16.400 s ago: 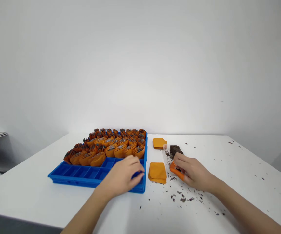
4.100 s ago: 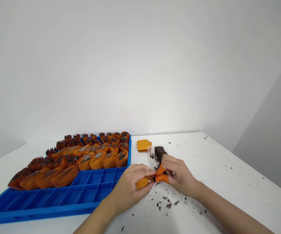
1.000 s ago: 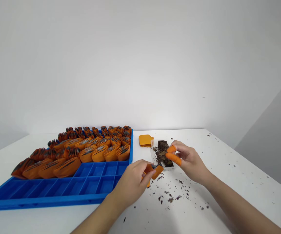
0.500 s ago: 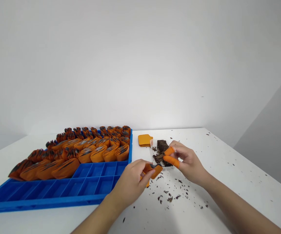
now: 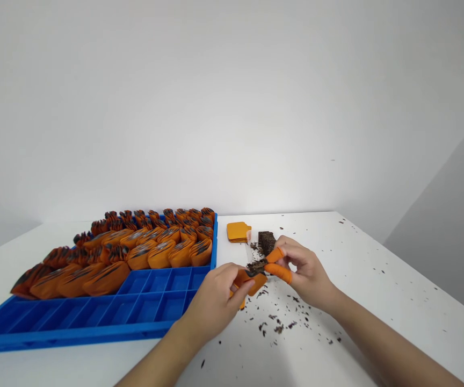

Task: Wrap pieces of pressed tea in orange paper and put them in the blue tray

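Observation:
My left hand (image 5: pixel 216 303) is closed round an open orange pouch (image 5: pixel 252 282), held just above the white table (image 5: pixel 377 301). My right hand (image 5: pixel 302 274), with orange finger cots on thumb and forefinger, pinches a dark brown flaky piece (image 5: pixel 256 265) at the pouch's mouth. Behind the hands lies a dark brown block (image 5: pixel 266 241) on a clear wrapper. A small stack of flat orange pouches (image 5: pixel 238 231) lies beyond it.
A blue compartment tray (image 5: pixel 95 312) fills the left of the table; its far rows hold several filled orange pouches (image 5: pixel 151 244), its near cells are bare. Dark crumbs (image 5: pixel 280 322) are scattered over the table in front of and right of my hands. A white wall stands behind.
My right hand has come back from the dark block toward the left hand, carrying a dark piece to the mouth of the pouch. The left hand has hardly moved.

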`<state>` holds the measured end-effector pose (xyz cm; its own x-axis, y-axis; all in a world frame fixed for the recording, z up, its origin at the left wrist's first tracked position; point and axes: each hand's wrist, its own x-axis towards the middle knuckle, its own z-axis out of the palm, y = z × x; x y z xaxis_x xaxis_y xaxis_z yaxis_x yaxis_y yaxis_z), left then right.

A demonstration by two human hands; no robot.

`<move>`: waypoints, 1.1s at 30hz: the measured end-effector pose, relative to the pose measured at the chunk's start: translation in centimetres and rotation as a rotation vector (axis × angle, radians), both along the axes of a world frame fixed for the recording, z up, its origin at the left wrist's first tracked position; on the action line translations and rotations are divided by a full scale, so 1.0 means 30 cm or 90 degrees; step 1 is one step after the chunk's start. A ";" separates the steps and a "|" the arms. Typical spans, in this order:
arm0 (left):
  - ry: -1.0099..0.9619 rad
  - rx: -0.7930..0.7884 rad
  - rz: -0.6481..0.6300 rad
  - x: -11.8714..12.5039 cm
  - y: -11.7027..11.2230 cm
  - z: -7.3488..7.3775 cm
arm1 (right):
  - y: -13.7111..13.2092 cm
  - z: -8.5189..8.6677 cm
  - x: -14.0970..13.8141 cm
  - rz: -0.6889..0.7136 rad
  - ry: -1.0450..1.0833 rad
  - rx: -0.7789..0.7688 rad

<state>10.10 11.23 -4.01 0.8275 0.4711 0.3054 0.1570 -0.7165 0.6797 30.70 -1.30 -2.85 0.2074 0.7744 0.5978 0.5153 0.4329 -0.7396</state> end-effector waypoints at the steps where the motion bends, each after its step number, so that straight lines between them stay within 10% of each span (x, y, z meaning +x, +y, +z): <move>1: 0.000 0.002 0.002 0.000 0.001 -0.001 | 0.002 -0.003 -0.003 0.002 0.002 -0.003; 33: -0.086 0.070 0.064 -0.001 -0.009 -0.015 | -0.019 0.016 -0.031 -0.023 -0.081 -0.022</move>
